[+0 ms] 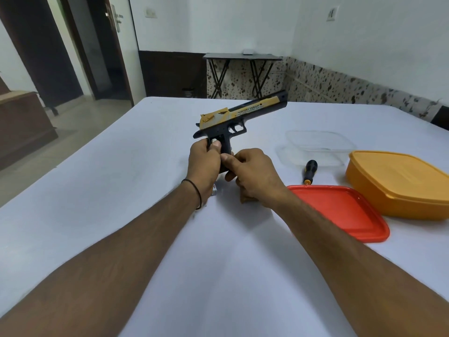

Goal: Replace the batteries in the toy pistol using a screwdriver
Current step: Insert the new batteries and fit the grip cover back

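Gold-topped toy pistol (243, 113), grip within curled fingers of left hand (204, 161) and right hand (252, 176); screwdriver (309, 170) well apart

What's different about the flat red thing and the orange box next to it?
The red lid is flat and thin; the orange box stands much taller. The red lid is bright red, the orange box yellowish orange. The red lid lies nearer the person; the orange box sits farther back, partly cut off by the picture's right edge. Both have rounded corners and rest on the white table.
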